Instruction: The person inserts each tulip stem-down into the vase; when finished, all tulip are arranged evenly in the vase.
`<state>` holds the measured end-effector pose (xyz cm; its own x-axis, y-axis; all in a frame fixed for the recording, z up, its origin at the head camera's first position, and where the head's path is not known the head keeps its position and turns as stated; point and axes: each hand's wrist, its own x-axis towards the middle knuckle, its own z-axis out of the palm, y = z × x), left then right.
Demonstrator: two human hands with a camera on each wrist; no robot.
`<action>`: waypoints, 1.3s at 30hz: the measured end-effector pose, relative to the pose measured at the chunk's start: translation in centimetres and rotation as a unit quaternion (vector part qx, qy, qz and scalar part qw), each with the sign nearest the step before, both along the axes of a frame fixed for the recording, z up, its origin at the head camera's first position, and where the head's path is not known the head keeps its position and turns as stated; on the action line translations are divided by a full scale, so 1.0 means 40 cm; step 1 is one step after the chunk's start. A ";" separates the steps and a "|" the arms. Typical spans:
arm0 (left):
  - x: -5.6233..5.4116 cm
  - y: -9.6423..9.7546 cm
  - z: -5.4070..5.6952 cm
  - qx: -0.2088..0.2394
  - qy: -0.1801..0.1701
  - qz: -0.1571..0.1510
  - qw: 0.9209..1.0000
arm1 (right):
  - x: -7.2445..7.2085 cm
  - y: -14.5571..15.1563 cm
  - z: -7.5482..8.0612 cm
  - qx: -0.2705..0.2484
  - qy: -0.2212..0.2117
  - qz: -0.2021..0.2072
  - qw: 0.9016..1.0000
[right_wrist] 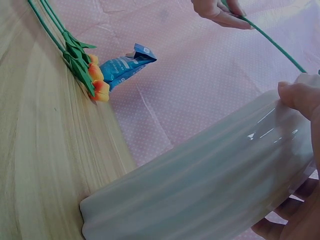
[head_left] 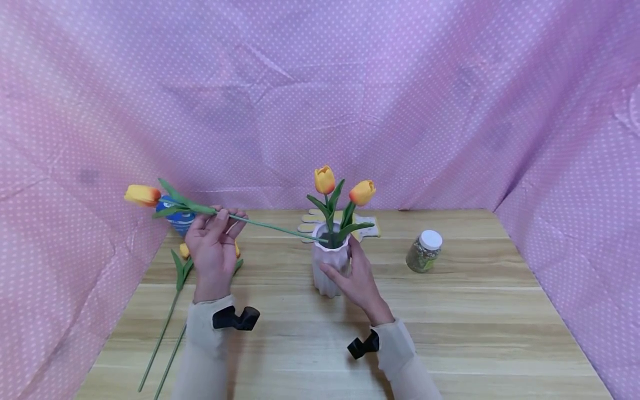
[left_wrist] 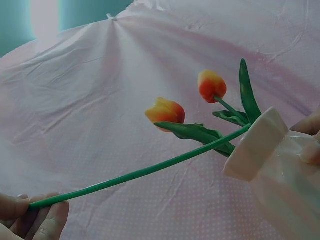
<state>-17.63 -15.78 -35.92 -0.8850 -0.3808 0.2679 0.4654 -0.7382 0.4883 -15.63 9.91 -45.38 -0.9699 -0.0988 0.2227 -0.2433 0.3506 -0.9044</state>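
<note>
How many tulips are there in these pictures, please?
At least 5 tulips: two standing in the vase, one held in the left hand, and two lying on the table. The left hand and sleeve may hide more.

One held tulip [head_left: 197, 208], two in one vase [head_left: 329, 255]

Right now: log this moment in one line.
right hand: holds vase | left hand: pinches tulip stem, tip at vase mouth | inside vase: two tulips | nearby: lidded jar
</note>
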 end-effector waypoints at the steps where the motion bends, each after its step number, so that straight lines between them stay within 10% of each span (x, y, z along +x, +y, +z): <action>1: 0.000 0.004 0.003 -0.004 0.005 0.000 1.000 | 0.000 0.000 0.001 0.000 0.000 0.000 1.000; 19: -0.001 0.046 0.035 -0.113 0.074 0.080 0.988 | 0.001 0.000 0.000 -0.001 0.004 0.000 1.000; 39: 0.057 0.114 0.102 -0.278 0.136 0.184 0.933 | 0.002 0.000 0.003 0.005 0.011 -0.001 1.000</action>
